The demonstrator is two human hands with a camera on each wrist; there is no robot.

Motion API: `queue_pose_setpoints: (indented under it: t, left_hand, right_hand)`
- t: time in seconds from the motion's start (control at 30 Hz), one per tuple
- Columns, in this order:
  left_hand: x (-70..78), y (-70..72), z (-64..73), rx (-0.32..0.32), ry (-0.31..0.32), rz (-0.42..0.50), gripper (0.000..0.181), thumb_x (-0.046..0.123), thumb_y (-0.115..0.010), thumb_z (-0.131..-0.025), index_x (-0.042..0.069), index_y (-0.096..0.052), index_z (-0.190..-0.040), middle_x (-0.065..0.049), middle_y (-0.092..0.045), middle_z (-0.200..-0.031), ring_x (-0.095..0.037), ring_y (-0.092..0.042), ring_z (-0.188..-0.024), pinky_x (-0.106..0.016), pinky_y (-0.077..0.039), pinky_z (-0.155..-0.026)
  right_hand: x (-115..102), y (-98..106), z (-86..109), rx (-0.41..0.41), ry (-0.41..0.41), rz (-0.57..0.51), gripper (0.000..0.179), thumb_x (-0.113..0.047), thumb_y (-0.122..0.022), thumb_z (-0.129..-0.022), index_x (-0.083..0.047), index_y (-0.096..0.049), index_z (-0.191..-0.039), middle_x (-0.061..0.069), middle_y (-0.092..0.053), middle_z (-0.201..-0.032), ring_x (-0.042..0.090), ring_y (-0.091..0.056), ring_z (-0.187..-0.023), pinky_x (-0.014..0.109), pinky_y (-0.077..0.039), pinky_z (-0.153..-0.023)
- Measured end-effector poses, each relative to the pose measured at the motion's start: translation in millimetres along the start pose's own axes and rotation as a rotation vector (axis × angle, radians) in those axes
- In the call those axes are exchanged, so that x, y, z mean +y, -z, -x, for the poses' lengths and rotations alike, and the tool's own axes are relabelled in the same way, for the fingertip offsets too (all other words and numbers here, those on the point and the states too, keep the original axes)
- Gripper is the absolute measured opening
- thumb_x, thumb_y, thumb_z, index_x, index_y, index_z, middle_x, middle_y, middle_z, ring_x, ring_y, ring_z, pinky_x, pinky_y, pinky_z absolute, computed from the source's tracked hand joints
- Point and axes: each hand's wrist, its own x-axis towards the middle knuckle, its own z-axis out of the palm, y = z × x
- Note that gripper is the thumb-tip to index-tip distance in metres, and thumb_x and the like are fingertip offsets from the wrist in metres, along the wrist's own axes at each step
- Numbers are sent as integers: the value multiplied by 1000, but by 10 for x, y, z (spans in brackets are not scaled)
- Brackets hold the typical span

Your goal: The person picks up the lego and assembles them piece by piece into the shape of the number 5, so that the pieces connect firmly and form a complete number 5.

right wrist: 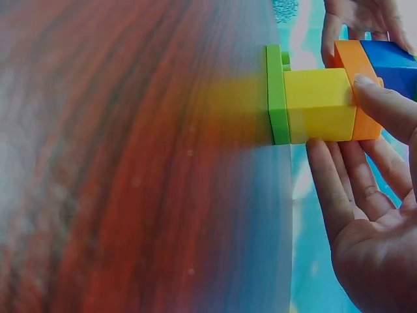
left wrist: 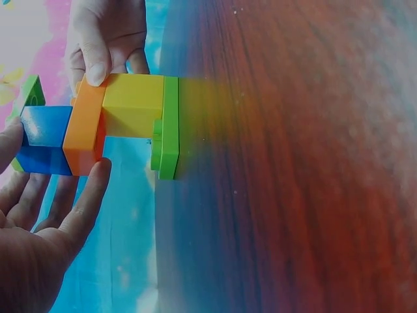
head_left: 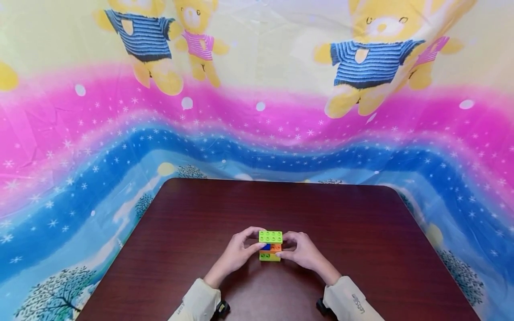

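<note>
A stack of toy building bricks stands upright on the table between both hands. From the bottom it has a green plate [right wrist: 277, 98], a yellow brick [right wrist: 319, 107], an orange plate [left wrist: 86, 127], a blue brick [left wrist: 45, 134] and a green top plate [head_left: 271, 236]. My left hand [head_left: 239, 251] grips the stack from the left, thumb at the blue brick. From the right, my right hand [head_left: 304, 253] holds it, thumb on the orange plate beside the yellow brick. In the head view, the fingers behind the stack are partly hidden.
A dark reddish-brown wooden table [head_left: 341, 214] with rounded far corners lies under the hands. Behind it and at both sides hangs a printed cloth [head_left: 257, 142] with bears, snowflakes and trees.
</note>
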Motion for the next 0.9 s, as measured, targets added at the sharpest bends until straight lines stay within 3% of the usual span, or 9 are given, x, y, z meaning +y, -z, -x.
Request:
queue_pose_setpoints:
  t: [0.53, 0.9]
  left_hand:
    - [30, 19, -9, -22, -3, -35, 32, 20, -70, -100, 18, -64, -132, -5, -70, -122, -22, -67, -114, -40, -57, -98]
    - [12, 24, -27, -24, 3, -43, 33, 21, -70, -100, 20, -63, -132, -2, -71, -121, -19, -67, -113, -38, -57, -97]
  right_hand:
    - [-26, -16, 23, -69, -2, -49, 42, -26, -80, -93, -14, -65, -130, 7, -68, -123, 25, -71, -111, 37, -61, -90]
    - [-41, -29, 10, -82, -9, -48, 43, -23, -80, -93, -13, -64, -132, 8, -67, -124, 26, -71, -111, 37, -61, -90]
